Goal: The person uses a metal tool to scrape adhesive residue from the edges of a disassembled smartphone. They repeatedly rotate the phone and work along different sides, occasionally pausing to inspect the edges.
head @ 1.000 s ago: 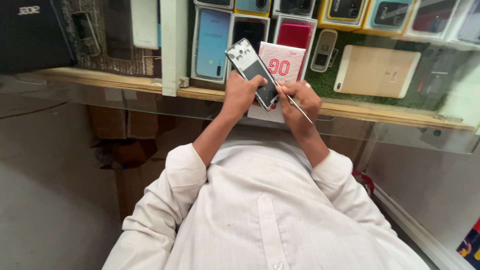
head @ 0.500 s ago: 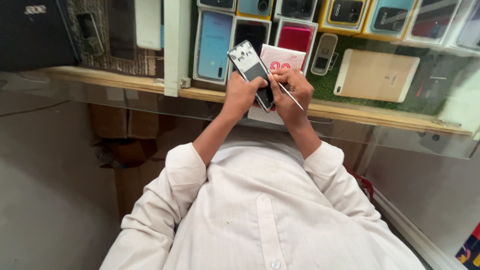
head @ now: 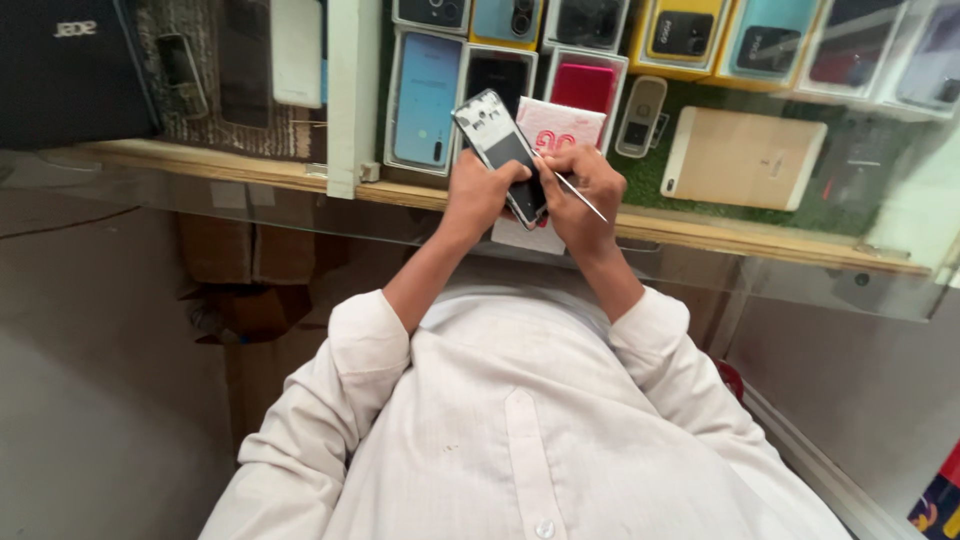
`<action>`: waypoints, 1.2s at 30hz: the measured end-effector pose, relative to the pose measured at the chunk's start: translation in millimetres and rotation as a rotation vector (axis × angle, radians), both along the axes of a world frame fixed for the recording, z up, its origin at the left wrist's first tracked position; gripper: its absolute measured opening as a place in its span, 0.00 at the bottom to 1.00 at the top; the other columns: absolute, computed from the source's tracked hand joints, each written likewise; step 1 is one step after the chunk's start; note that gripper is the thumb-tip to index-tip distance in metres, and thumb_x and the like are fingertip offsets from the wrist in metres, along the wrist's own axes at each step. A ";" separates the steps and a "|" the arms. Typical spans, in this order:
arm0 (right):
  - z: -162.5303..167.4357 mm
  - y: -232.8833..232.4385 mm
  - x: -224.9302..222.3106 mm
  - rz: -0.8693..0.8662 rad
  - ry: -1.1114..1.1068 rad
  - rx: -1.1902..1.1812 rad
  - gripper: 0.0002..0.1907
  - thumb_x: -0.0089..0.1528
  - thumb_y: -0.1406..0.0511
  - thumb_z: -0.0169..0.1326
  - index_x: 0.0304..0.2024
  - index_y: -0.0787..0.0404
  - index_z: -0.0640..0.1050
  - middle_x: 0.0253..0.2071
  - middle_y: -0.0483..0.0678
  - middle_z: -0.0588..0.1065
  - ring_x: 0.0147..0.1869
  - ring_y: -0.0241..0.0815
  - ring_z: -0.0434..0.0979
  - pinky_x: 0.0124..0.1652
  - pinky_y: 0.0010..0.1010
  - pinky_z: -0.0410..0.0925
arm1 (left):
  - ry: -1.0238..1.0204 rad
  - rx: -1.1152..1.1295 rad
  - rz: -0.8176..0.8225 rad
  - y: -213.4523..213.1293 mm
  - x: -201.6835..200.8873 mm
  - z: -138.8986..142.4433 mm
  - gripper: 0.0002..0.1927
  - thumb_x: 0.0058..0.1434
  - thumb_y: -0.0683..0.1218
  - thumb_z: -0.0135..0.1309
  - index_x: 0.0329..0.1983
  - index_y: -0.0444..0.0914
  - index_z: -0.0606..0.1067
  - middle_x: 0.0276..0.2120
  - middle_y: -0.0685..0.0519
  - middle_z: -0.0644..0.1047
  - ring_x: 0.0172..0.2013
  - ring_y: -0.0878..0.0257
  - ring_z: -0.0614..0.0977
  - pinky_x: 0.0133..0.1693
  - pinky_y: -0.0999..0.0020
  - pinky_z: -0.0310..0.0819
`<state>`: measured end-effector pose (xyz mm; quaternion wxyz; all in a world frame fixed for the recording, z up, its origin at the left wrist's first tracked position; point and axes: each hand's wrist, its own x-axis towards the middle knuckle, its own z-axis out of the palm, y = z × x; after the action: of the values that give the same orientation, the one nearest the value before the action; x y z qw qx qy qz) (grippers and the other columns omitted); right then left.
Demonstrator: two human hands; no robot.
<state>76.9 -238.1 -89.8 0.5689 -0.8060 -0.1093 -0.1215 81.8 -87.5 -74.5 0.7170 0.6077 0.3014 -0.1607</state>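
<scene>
- Above the glass counter (head: 300, 215): left hand (head: 478, 192) wraps an opened smartphone (head: 500, 150), back cover off, tilted.
- Right hand (head: 585, 190) pinches a thin metal tool (head: 570, 185), tip at the phone's lower half.
- Step, likely: prying or probing inside. Next calls for a steady tip.

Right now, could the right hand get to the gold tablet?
Probably not straight away. The right hand holds a thin tool at the phone, and the gold tablet seems to lie under the glass top, which looks to block it from above.
</scene>
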 end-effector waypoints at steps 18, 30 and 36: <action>20.8 -25.4 -48.0 -0.070 0.059 -0.037 0.06 0.61 0.75 0.66 0.37 0.67 0.80 0.38 0.54 0.80 0.40 0.46 0.82 0.42 0.33 0.74 | -0.073 0.194 -0.404 -11.6 -38.0 10.5 0.13 0.56 0.45 0.57 0.39 0.29 0.80 0.27 0.46 0.83 0.27 0.61 0.86 0.28 0.66 0.81; 3.4 -13.7 -33.3 -0.124 -0.030 -0.142 0.08 0.62 0.73 0.67 0.35 0.65 0.77 0.37 0.53 0.80 0.38 0.48 0.82 0.40 0.35 0.73 | -0.104 0.266 -0.397 -16.3 -39.5 -0.5 0.16 0.54 0.45 0.56 0.40 0.29 0.80 0.28 0.43 0.83 0.28 0.57 0.88 0.30 0.64 0.83; 5.1 -8.2 -24.6 -0.124 -0.034 -0.143 0.08 0.63 0.73 0.66 0.35 0.65 0.77 0.35 0.53 0.79 0.36 0.48 0.81 0.38 0.36 0.72 | -0.143 0.317 -0.402 -14.9 -41.7 -3.9 0.15 0.55 0.45 0.58 0.39 0.28 0.79 0.29 0.42 0.84 0.30 0.57 0.88 0.32 0.64 0.82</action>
<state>52.3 -246.3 -84.7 0.4994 -0.8476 -0.0770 -0.1621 40.1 -102.4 -78.4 0.5858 0.7700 0.1445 -0.2073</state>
